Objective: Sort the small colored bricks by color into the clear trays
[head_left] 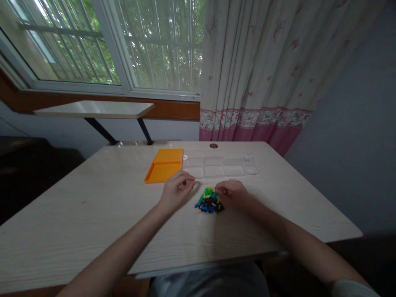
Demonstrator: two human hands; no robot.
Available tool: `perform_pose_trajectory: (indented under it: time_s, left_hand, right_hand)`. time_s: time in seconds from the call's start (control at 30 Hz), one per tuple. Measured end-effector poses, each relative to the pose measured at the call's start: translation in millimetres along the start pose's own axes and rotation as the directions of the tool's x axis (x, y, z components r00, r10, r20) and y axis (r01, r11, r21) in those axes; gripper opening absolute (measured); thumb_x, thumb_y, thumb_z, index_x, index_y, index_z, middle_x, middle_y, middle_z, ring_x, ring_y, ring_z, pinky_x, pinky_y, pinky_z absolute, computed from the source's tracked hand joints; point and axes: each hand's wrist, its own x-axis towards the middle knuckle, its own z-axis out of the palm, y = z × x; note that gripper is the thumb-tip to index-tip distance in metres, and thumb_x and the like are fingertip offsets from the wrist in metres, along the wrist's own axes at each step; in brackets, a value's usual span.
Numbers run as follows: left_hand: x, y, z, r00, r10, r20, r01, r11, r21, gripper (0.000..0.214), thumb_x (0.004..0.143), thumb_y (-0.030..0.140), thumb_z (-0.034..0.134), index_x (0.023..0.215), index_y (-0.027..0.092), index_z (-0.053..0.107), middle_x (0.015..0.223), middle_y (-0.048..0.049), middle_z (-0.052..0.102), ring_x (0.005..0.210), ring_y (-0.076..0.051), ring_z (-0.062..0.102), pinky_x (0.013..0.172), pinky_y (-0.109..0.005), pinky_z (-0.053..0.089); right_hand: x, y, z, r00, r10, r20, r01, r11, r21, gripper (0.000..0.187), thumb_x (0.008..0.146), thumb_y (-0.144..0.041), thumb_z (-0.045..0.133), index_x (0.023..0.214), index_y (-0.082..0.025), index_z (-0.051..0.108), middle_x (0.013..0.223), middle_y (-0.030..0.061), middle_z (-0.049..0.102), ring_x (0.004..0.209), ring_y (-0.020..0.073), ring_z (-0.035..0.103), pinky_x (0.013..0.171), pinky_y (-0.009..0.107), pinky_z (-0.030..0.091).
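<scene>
All clock dirs taken from the pile. L hand [175, 189] at 9–10: I've got thumb + index pinched on a tiny pale bit [197, 180], too small to ID. R hand [236, 193] at 2–3, fingertips bent down at the pile's edge; they block my view, so can't tell if it's grasping anything. Forearms run out of frame at 8 & 4; grey sleeve [349, 288] cut off at 4.

Pile [210, 202] sits on the table btwn my hands, a bit nearer 6: lots of small pcs, green + yellow on the 12 side, dark w/ blue on the 6 side; single pcs blur together.

Orange tray [165, 172] at 10, two sections, near R corner hidden by L hand. Clear tray [204, 167] at 12–1, just beside it; insides hard to make out.

Table [102, 222] gives wide room at 9, less at 3; near edge at 6, by the lap [213, 281]. Shelf [99, 108] at 10, curtain [253, 82] at 1, past far edge.
</scene>
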Motion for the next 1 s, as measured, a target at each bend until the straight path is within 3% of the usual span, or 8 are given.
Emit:
perform_pose_trajectory:
  time_s: [0.17,0.33,0.47,0.77,0.9,1.0]
  left_hand:
    - [3.4,-17.1,-20.2,0.986,-0.024,-0.164,0.042,0.993,0.11,0.011,0.076,0.025,0.057,0.075,0.016,0.063,0.07,-0.0023,0.059,0.06,-0.01,0.05,0.055,-0.02,0.042]
    - [5.6,-18.1,-26.0,0.974,0.018,-0.226,0.022,0.985,0.173,0.011,0.076,0.025,0.058,0.075,0.015,0.063,0.071,-0.0019,0.058,0.058,-0.009,0.049,0.054,-0.02,0.041]
    - [6.0,-14.8,-25.8,0.975,0.04,-0.221,0.0,0.984,0.179,0.011,0.077,0.025,0.057,0.075,0.016,0.063,0.071,-0.0017,0.058,0.058,-0.008,0.049,0.054,-0.019,0.041]
    - [4.3,-13.1,-25.4,0.977,0.072,-0.199,-0.035,0.982,0.184,0.011,0.077,0.023,0.057,0.076,0.015,0.063,0.072,-0.0028,0.059,0.058,-0.009,0.049,0.055,-0.02,0.042]
    - [4.5,-14.4,-26.8,0.983,0.056,-0.173,-0.02,0.979,0.202,0.014,0.079,0.026,0.055,0.076,0.016,0.064,0.072,-0.003,0.06,0.059,-0.009,0.051,0.055,-0.02,0.042]
    - [6.8,-28.1,-33.5,0.994,-0.013,-0.108,0.044,0.956,0.29,0.019,0.079,0.031,0.052,0.079,0.017,0.065,0.081,-0.0041,0.062,0.064,-0.011,0.053,0.06,-0.021,0.043]
  right_hand:
    - [-0.7,17.1,-11.8,0.974,0.146,0.176,-0.145,0.989,-0.019,0.017,0.081,-0.029,0.049,0.082,-0.019,0.062,0.058,-0.0026,0.057,0.05,0.0078,0.046,0.053,0.019,0.031]
    - [-0.9,23.7,-13.3,0.955,0.152,0.256,-0.162,0.987,0.016,0.017,0.081,-0.028,0.047,0.084,-0.019,0.061,0.06,-0.0021,0.057,0.052,0.0081,0.046,0.053,0.018,0.03]
    - [-0.9,23.4,-10.5,0.954,0.098,0.283,-0.108,0.994,0.022,0.016,0.08,-0.028,0.048,0.085,-0.019,0.061,0.061,-0.0019,0.057,0.053,0.0084,0.046,0.055,0.019,0.031]
    - [0.5,20.3,-13.8,0.943,0.102,0.316,-0.113,0.993,0.016,0.017,0.08,-0.026,0.047,0.086,-0.019,0.061,0.062,-0.0019,0.057,0.053,0.0083,0.046,0.054,0.018,0.03]
    - [1.2,18.7,-14.5,0.943,0.101,0.317,-0.111,0.994,0.011,0.017,0.079,-0.025,0.047,0.085,-0.019,0.061,0.062,-0.0017,0.057,0.053,0.0084,0.046,0.054,0.019,0.03]
    - [0.9,19.2,-13.2,0.944,0.107,0.311,-0.113,0.994,0.003,0.016,0.079,-0.026,0.047,0.085,-0.019,0.061,0.062,-0.0016,0.057,0.053,0.0087,0.046,0.054,0.019,0.03]
